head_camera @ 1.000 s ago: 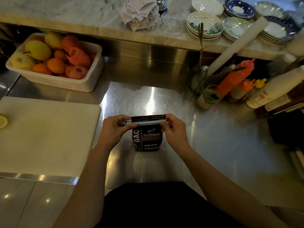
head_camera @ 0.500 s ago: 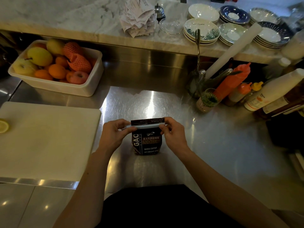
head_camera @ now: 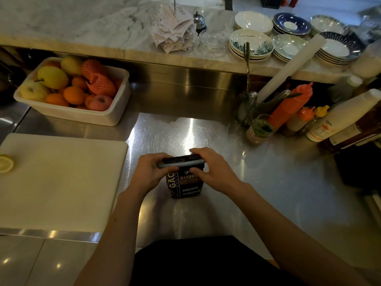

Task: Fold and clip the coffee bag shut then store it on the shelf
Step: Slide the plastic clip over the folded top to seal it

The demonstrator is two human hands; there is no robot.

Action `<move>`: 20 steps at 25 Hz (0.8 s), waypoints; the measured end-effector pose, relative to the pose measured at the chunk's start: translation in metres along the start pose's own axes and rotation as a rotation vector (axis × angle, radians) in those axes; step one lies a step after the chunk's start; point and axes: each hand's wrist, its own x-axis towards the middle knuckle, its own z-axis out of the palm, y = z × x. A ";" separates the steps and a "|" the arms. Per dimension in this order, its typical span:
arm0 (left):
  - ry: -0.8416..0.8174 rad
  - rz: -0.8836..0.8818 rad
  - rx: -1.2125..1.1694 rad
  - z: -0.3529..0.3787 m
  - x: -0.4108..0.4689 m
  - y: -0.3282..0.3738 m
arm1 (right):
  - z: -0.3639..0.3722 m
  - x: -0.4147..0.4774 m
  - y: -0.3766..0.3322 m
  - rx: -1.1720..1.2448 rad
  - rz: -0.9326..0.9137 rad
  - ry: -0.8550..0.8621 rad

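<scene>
Steel surface [head_camera: 268, 182] carries the upright coffee bag [head_camera: 186, 185]. Left hand [head_camera: 151, 175] and right hand [head_camera: 214, 172] each pinch an end of the grey clip [head_camera: 181, 163] across its folded top, bag body just below both grips.

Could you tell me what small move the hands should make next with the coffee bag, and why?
Probably press the clip fully closed along its length. Both hands, left hand and right hand, pinch its ends across the folded top of the coffee bag, which stands upright on the steel counter, not yet shelved.
</scene>
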 end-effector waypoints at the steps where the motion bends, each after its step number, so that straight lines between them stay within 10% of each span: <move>1: -0.011 0.011 0.012 0.000 0.000 0.001 | -0.004 0.005 -0.007 -0.127 -0.072 -0.049; 6: -0.037 0.016 0.051 0.002 0.002 0.006 | -0.014 0.035 -0.033 -0.539 -0.206 -0.235; 20: -0.013 -0.006 -0.053 -0.005 -0.005 -0.005 | -0.013 0.022 -0.020 -0.422 -0.157 -0.237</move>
